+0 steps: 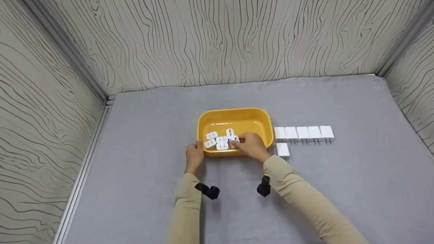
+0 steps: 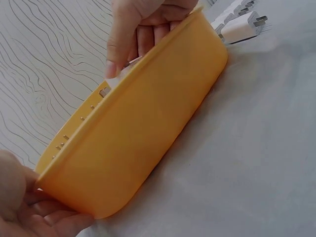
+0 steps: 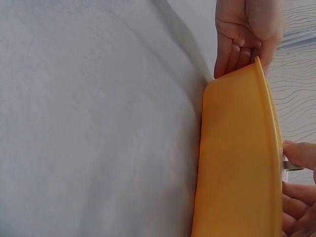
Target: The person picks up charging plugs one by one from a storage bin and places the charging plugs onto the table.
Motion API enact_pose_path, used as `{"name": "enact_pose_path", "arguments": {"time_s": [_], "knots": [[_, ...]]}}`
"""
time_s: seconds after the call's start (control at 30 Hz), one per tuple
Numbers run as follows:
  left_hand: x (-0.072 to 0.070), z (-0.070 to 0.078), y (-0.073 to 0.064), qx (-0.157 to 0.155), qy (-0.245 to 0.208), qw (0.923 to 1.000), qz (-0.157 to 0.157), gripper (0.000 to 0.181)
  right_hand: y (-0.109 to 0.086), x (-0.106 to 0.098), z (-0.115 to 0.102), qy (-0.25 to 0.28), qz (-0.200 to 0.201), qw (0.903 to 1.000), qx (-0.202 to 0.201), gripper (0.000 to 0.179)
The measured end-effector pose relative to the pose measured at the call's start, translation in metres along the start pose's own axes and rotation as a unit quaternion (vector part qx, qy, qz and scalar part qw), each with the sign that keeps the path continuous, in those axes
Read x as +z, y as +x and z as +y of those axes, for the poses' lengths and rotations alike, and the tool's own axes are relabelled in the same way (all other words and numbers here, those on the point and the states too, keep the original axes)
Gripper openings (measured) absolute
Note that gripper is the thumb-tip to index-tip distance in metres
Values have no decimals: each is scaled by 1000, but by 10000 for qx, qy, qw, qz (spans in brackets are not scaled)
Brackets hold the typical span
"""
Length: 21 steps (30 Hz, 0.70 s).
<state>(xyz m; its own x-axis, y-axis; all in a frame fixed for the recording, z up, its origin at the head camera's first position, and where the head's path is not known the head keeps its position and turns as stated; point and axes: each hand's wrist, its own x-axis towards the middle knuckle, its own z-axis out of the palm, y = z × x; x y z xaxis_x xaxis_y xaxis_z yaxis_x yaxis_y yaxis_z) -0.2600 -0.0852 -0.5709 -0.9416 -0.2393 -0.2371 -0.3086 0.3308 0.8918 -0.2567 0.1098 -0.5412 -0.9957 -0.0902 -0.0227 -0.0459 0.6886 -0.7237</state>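
A yellow plastic tub (image 1: pixel 239 151) stands on the grey cloth in the middle of the head view. My left hand (image 1: pixel 195 156) grips its front left corner, thumb at the rim and fingers against the outer wall (image 2: pixel 133 133). Over the front rim, my right hand (image 1: pixel 253 145) pinches a white plug charger, whose metal prong (image 3: pixel 295 167) sticks out between thumb and fingers. Several white chargers (image 1: pixel 222 146) lie inside the tub, grouped in its front left part. Their prongs (image 2: pixel 65 137) point up, as the left wrist view shows.
Right of the tub, several white chargers (image 1: pixel 302 132) form a row, prongs toward the front. A single charger (image 1: pixel 282 149) lies in front of the row's left end, near my right wrist. Wood-patterned panels (image 1: pixel 224 31) enclose the table at the back and sides.
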Motion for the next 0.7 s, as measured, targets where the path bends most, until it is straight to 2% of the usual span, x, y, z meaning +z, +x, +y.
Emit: {"name": "enact_pose_path", "arguments": {"time_s": [0.07, 0.13, 0.2, 0.27, 0.37, 0.43, 0.5, 0.53, 0.6, 0.67, 0.7], "knots": [[2, -3, 3, 25, 47, 10000, 40, 35, -1, -2, 1, -39, 15, 10000, -4, 26], [-1, -8, 6, 216, 12, 9998, 16, 36, -1, -6, 2, -72, 34, 10000, -27, 26], [8, -32, 26, 630, -102, 9979, 146, 39, -3, -9, 2, -91, 69, 9999, -45, 26], [12, -43, 37, 744, -150, 9971, 113, 40, -4, -13, 2, -64, 100, 9999, -81, 26], [19, -45, 45, 457, -84, 9988, 131, 37, -7, -18, 3, -35, 155, 9998, -128, 27], [11, -32, 35, 239, 7, 9997, -10, 36, -9, -20, 4, -7, 177, 9997, -137, 28], [22, -55, 55, 444, 160, 9988, 135, 36, -12, -21, 5, 43, 201, 9997, -146, 28], [28, -72, 69, 533, 200, 9983, 133, 39, -13, -21, 5, 87, 215, 9996, -144, 28], [47, -121, 111, 861, 294, 9956, 209, 44, -15, -23, 6, 197, 261, 9993, -160, 27], [68, -170, 155, 1015, 358, 9938, 285, 49, -17, -24, 7, 307, 321, 9989, -161, 26], [72, -182, 167, 936, 338, 9948, 215, 52, -17, -25, 7, 367, 346, 9986, -147, 26]]}}
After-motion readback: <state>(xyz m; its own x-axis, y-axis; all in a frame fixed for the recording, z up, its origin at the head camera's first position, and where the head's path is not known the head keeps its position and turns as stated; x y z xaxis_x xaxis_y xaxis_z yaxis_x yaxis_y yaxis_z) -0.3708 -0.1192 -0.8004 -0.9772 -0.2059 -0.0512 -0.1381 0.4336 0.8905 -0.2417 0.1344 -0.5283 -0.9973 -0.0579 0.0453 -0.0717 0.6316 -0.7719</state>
